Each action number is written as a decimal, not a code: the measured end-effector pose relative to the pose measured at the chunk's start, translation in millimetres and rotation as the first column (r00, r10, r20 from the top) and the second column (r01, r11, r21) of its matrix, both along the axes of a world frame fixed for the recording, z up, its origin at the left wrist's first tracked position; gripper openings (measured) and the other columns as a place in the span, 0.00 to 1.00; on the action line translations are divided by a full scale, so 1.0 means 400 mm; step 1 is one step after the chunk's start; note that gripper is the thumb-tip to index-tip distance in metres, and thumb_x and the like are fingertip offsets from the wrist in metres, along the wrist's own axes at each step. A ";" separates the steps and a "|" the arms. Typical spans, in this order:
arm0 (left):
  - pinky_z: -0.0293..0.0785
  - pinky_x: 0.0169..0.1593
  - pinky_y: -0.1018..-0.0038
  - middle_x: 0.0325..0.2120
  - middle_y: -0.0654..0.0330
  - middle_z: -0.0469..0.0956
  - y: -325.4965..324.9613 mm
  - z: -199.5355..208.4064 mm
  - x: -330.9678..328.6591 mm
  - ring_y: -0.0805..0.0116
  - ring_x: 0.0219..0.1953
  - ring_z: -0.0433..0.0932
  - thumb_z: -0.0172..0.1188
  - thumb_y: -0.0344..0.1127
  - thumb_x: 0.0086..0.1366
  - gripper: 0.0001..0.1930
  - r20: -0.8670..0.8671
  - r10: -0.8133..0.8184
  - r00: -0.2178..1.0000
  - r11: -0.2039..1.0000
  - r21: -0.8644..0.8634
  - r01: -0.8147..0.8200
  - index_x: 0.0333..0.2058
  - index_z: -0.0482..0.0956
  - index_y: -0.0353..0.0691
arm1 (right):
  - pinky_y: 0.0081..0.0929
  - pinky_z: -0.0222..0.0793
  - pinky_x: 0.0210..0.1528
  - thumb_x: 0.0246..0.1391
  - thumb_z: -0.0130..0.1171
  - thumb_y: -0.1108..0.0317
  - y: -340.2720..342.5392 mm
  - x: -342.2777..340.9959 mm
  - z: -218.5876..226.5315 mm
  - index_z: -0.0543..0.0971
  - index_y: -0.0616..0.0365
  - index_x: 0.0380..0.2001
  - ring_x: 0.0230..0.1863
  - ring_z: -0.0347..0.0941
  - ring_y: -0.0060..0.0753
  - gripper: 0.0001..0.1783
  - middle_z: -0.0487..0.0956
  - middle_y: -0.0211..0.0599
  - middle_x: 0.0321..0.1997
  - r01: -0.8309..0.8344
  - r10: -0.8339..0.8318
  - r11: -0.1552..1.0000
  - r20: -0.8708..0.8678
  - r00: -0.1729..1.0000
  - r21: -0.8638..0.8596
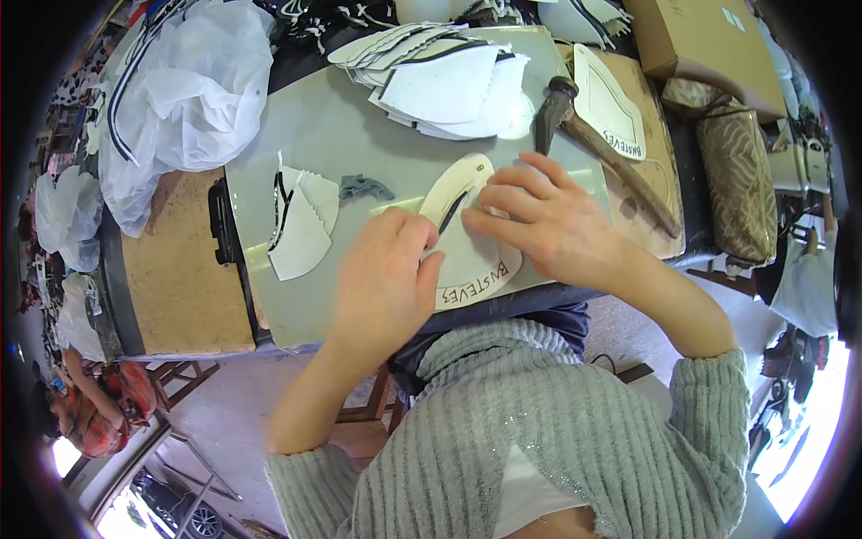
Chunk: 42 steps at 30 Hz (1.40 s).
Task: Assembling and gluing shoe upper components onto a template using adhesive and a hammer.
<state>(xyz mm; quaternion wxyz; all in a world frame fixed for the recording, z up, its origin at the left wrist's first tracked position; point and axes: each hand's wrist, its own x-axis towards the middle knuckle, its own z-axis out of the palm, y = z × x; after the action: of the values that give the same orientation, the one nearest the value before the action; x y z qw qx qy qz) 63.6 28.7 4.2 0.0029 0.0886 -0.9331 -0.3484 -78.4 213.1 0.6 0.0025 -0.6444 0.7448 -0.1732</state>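
A cream-coloured template board (460, 295) with hand-written marks lies at the table's near edge, in front of me. In its opening rests a white cut piece with a black edge (455, 214). My left hand (386, 274) is closed at the template's left side, thumb and index finger together at the piece's lower end. My right hand (552, 220) comes over from the right; its bent fingers are apart, with the tips down on the piece. Its thumb is hidden. A small grey-blue scrap (364, 187) lies beyond my left hand, and black-trimmed white pieces (303, 225) lie left of it.
A hammer (620, 171) lies right of my right hand, partly over a second template (611, 103). Stacked white pieces (440, 85) stand at the far side. A plastic bag (193, 108) is far left; a cardboard box (709, 49) and a patterned pouch (736, 184) are right.
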 end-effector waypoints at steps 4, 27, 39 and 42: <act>0.68 0.42 0.64 0.38 0.56 0.75 0.043 -0.035 0.003 0.57 0.40 0.73 0.62 0.25 0.53 0.13 -0.264 0.105 0.959 0.990 -0.069 -0.127 0.40 0.78 0.37 | 0.43 0.60 0.64 0.47 0.55 0.68 -0.009 -0.032 -0.005 0.78 0.46 0.46 0.55 0.69 0.30 0.19 0.75 0.24 0.46 -0.069 0.071 0.994 -0.019 0.997 0.085; 0.64 0.46 0.65 0.36 0.62 0.70 0.076 -0.091 -0.030 0.63 0.41 0.70 0.59 0.29 0.47 0.23 -0.341 -0.056 0.939 0.925 -0.373 -0.080 0.47 0.80 0.38 | 0.42 0.62 0.63 0.42 0.59 0.68 -0.007 -0.084 0.006 0.78 0.52 0.44 0.56 0.69 0.30 0.21 0.74 0.27 0.46 -0.105 0.108 0.990 -0.024 0.994 0.095; 0.65 0.47 0.66 0.35 0.61 0.70 0.077 -0.088 -0.020 0.64 0.41 0.71 0.55 0.32 0.51 0.22 -0.330 -0.068 0.942 0.895 -0.437 -0.088 0.47 0.78 0.37 | 0.42 0.71 0.44 0.42 0.53 0.84 0.146 -0.173 -0.010 0.71 0.61 0.53 0.42 0.73 0.53 0.29 0.74 0.49 0.44 0.526 -0.527 0.849 0.015 0.850 0.052; 0.65 0.47 0.66 0.35 0.61 0.69 0.081 -0.102 -0.015 0.64 0.41 0.70 0.56 0.33 0.51 0.22 -0.367 -0.057 0.928 0.892 -0.437 -0.118 0.47 0.78 0.37 | 0.38 0.71 0.38 0.50 0.53 0.82 0.120 -0.147 0.064 0.73 0.63 0.50 0.36 0.75 0.50 0.21 0.75 0.51 0.38 0.498 -0.497 0.866 0.166 0.851 0.038</act>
<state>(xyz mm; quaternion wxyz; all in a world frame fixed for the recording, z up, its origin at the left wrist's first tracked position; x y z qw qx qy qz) 57.4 61.2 -36.7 0.2047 0.0328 -0.9693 -0.1325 -137.1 261.2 26.2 0.0193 -0.4125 0.8826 -0.2249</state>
